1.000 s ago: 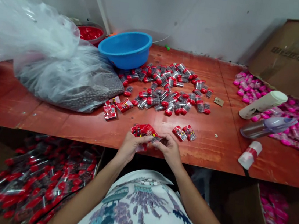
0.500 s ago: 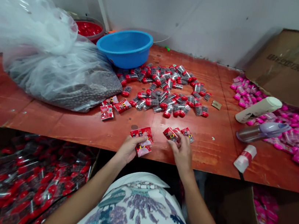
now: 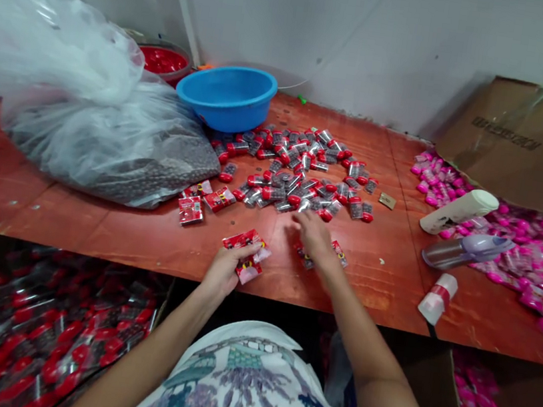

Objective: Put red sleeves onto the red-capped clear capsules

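My left hand [image 3: 226, 266] is closed on several red printed cards [image 3: 246, 237], thumb on top, just above the table's front edge. The cards show small cartoon-like prints and pale pink parts. My right hand [image 3: 315, 240] reaches to the near edge of a pile of small clear containers [image 3: 277, 194] with red caps and dark beads inside. Its fingers are blurred, so whether they grip a container cannot be made out. Partly hidden under that hand lie more red printed packets [image 3: 340, 253]. Further left, several similar red packets [image 3: 191, 210] rest beside the bag.
A clear plastic bag of dark beads [image 3: 156, 160] fills the left of the table, beside a blue basin [image 3: 228, 113]. Pink packets [image 3: 525, 266], a bottle [image 3: 467, 250], a white cylinder [image 3: 459, 212] and a carton [image 3: 527, 145] stand right. Red-capped packs [image 3: 56, 328] fill a box below.
My right hand has left the red packets near the front edge and moved forward to the container pile. My left hand still holds its cards, a little further left in view.
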A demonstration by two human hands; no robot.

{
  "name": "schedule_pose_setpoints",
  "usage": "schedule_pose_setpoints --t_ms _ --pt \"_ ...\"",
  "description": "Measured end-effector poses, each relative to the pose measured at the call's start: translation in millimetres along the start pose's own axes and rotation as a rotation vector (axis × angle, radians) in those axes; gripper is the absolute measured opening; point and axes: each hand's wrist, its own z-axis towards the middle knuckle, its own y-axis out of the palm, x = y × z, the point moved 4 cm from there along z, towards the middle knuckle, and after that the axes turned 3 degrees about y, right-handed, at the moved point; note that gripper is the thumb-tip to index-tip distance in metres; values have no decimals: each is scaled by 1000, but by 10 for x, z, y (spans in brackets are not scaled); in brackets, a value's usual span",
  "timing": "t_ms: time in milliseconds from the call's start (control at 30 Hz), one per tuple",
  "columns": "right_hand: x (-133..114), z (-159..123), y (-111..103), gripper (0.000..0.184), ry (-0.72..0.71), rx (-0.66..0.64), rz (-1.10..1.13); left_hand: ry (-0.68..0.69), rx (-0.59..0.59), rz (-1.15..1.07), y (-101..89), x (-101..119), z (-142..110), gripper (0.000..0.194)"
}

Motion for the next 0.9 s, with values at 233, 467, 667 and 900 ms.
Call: schedule_pose_setpoints --t_ms 233,467,667,900 --pt "156 332 -70 27 -97 -51 -254 -105 64 -246 -34 76 -15 10" --pt "-610 -354 -72 35 21 -63 587 -103 67 -348 -44 171 -1 10" --pt "-857 -643 148 36 196 7 869 -72 25 -347 34 115 -5 10" --pt "-787 -684 254 37 311 64 972 4 -7 -327 64 101 -59 9"
